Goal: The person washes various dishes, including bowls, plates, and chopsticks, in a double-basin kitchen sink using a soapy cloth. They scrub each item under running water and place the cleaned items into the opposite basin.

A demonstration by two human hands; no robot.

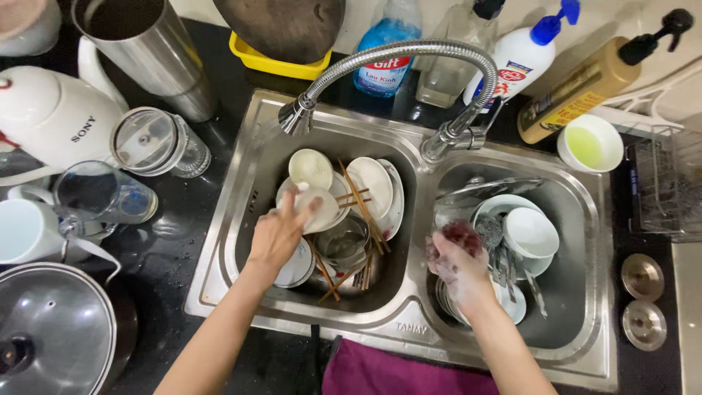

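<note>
The washing looks to be at an early stage. The left basin (252, 212) of the steel double sink is full of unwashed ware — white plates (373, 186), a small white dish (310, 167) near its far edge, a glass bowl (344, 238) in the middle and wooden chopsticks (362, 212) lying crosswise over the pile. The right basin (578, 219) holds a stack of white bowls (530, 232) and some metal cutlery (504, 267); whether these are already scrubbed I cannot tell. Nothing stands in the wire rack (669, 183) at the counter's right edge as far as shows, so by my judgement most of the work is left.

The left hand (278, 234) hangs over the left basin, fingers closed round the rim of a small white bowl (318, 207) lifted above the pile. The right hand (453, 267), wet and soapy, is over the near-left part of the right basin, fingers curled shut on a dark red sponge (461, 235) with foam on it.

The sink is brushed steel, smooth, with rounded corners. The faucet (395, 55) is a ribbed flexible metal hose arching from the divider over to the left basin. The crockery is glossy white ceramic, round and shallow. Along the far edge stand plastic soap bottles (523, 62) with pumps, and a small white cup (591, 143) of green liquid sits at the far right corner. On the dark counter to the left are a steel cylinder (150, 51), a glass jar (157, 143) and a pot lid (55, 329) near the front corner. A purple cloth (387, 369) hangs at the sink's near edge.
</note>
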